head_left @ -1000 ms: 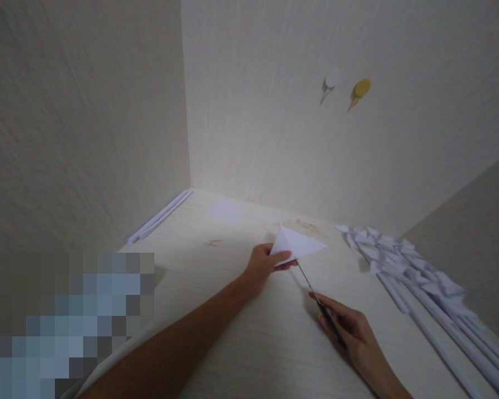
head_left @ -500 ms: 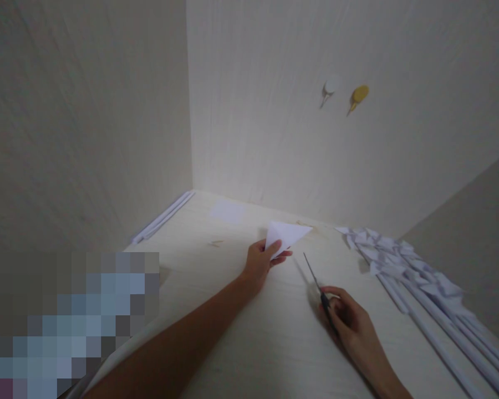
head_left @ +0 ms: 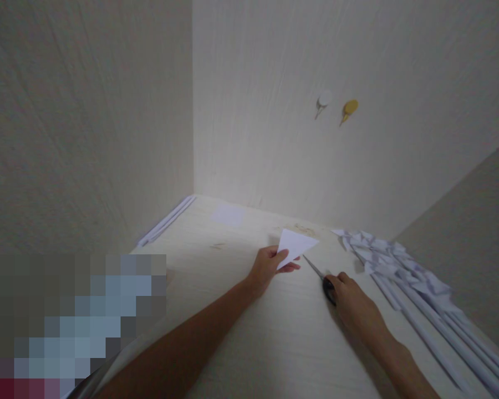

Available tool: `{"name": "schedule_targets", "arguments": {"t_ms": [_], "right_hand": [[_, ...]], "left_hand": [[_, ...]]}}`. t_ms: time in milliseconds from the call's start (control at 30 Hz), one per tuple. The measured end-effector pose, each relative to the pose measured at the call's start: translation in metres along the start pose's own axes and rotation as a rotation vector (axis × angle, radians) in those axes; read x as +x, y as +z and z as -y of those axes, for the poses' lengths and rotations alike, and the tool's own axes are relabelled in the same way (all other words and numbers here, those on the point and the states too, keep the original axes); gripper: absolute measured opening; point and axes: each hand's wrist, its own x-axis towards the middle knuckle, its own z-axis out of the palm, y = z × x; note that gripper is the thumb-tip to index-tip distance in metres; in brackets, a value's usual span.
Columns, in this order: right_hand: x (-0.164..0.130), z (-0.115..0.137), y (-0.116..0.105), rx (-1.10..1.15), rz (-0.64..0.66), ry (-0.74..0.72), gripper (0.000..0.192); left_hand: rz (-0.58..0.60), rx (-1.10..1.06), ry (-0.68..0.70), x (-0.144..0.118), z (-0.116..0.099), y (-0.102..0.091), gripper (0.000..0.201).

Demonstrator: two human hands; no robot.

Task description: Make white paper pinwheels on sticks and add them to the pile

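Observation:
A white triangular piece of paper (head_left: 296, 244) is pinched in my left hand (head_left: 269, 267), the thumb on top and the fingers beneath. It is held above the pale table (head_left: 233, 310), its sharp corner pointing right. My right hand (head_left: 349, 293) grips a pair of scissors (head_left: 329, 289) by the black handles. Their thin metal blades look closed and point up and left, the tip close to the paper's lower edge. Whether the tip touches the paper I cannot tell.
Several rolled paper sticks (head_left: 424, 321) with crumpled white paper (head_left: 399, 256) lie at the right. More paper rolls (head_left: 166, 221) rest along the left wall. A pale paper square (head_left: 228, 215) lies near the back wall, which bears a white hook (head_left: 324, 100) and a yellow hook (head_left: 350, 108).
The scissors have turned in my right hand, their blades now angled more to the left and nearer the paper. In the picture, my left hand and the paper sit slightly farther right and lower.

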Motion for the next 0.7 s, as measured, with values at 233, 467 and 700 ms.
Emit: {"name": "schedule_targets", "arguments": {"t_ms": [233, 467, 700], "right_hand": [[0.005, 0.010, 0.002, 0.934, -0.244, 0.121, 0.035], [-0.015, 0.035, 0.005, 2.112, -0.021, 0.237, 0.032], [-0.018, 0.034, 0.006, 2.130, -0.064, 0.272, 0.022]], "left_hand": [[0.114, 0.186, 0.106, -0.001, 0.003, 0.003, 0.032], [0.342, 0.591, 0.252, -0.007, 0.013, 0.005, 0.032], [0.391, 0.760, 0.292, -0.010, 0.012, 0.005, 0.030]]}}
